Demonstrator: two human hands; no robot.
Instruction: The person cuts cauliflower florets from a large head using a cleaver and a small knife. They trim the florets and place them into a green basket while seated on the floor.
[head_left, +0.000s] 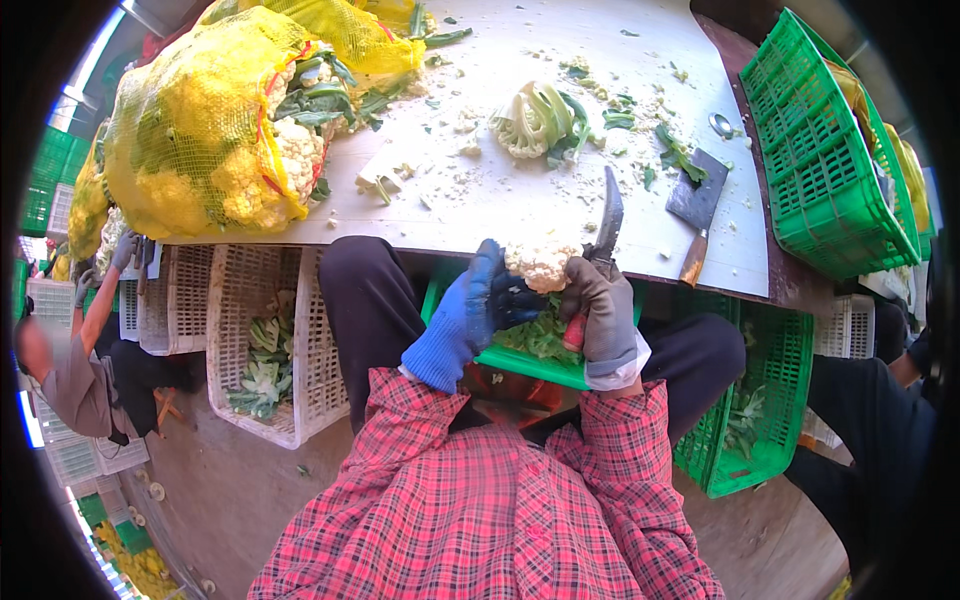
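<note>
My left hand (480, 296), in a blue knitted glove with a dark palm, is beside a cauliflower floret (541, 266) with its fingers apart; whether it bears any of the floret's weight is unclear. My right hand (600, 307), in a grey-brown glove, grips a curved knife (612, 214) by its red handle, blade pointing away from me, and its fingers touch the floret. Below both hands is a green crate (525, 364) holding leafy trimmings. On the white tabletop (465, 210) rest a partly cut cauliflower (534, 120) and a cut stem (379, 172).
A yellow mesh bag of cauliflowers (202, 127) lies at the left. A cleaver (699, 195) and a metal ring (721, 124) lie at the right, near a tilted green crate (825, 150). A white crate (300, 360) and another green crate (787, 420) flank my legs. Co-workers sit on both sides.
</note>
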